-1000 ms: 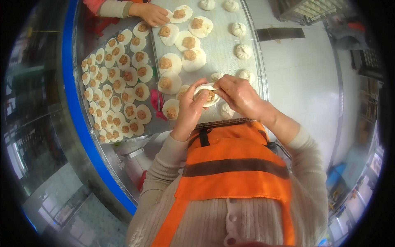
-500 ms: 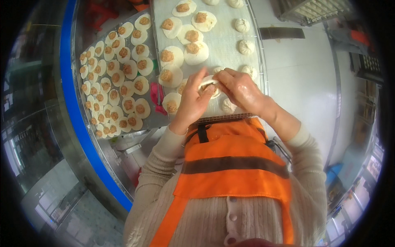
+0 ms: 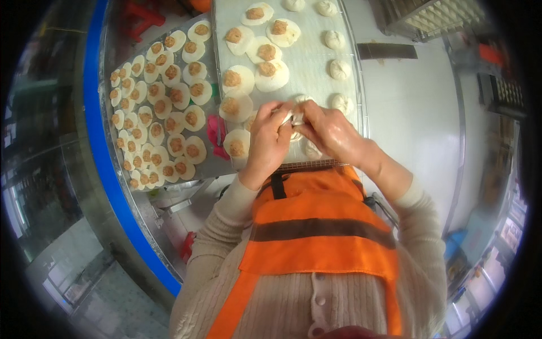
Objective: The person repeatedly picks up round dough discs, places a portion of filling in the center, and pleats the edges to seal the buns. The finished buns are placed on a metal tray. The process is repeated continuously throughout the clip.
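Observation:
Over the near part of a pale tray (image 3: 307,62), both my hands work on one filled bun (image 3: 296,137). My left hand (image 3: 269,138) closes round its left side with thumb and fingers. Pinching the gathered dough rim at the top is my right hand (image 3: 334,133). The bun's filling is hidden now. Flat dough wrappers (image 3: 246,87) with lumps of brown filling lie to the left on the same tray. Pleated, closed buns (image 3: 340,69) stand in a column along its right side, and one bun (image 3: 313,150) sits just below my right hand.
A second metal tray (image 3: 211,56) at the left holds many filled wrappers. Between the trays hangs a pink cloth-like item (image 3: 213,131). A blue edge strip (image 3: 113,186) runs along the left. A rack of trays (image 3: 435,20) stands at the far right, and a red stool (image 3: 141,20) far left.
The dough rim, which was open with filling showing, is now drawn together at the top. My right hand has moved slightly left and down, closer to my left hand.

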`<action>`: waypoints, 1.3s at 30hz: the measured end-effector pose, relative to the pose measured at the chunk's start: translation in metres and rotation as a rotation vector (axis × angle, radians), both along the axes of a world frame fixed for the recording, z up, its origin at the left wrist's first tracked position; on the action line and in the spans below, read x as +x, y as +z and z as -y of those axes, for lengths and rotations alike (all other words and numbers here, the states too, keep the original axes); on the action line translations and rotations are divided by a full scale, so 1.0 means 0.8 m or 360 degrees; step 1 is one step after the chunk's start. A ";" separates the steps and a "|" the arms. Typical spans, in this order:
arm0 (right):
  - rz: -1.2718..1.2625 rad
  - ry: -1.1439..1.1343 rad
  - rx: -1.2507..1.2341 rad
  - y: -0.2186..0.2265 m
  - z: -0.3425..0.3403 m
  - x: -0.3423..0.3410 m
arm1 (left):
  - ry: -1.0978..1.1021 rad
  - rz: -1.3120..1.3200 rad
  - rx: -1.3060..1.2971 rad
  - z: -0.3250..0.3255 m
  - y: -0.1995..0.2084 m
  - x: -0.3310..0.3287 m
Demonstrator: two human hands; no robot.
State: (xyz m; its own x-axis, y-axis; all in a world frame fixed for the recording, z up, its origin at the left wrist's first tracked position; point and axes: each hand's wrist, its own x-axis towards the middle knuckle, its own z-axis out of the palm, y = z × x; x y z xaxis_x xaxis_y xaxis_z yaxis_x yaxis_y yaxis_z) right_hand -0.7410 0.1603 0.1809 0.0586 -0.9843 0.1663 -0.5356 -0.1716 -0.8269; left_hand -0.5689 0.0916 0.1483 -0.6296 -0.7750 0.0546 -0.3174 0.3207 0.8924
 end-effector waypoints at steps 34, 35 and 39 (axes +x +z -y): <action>0.0129 -0.0001 0.0028 0.014 -0.018 -0.019 | 0.0170 -0.0835 0.1879 -0.019 0.000 -0.036; 0.0139 0.0015 0.0217 0.016 -0.019 -0.019 | 0.0189 -0.0762 0.1769 -0.019 -0.001 -0.035; 0.0023 0.0092 0.0084 0.014 -0.019 -0.018 | 0.0232 -0.0587 0.1607 -0.017 -0.003 -0.035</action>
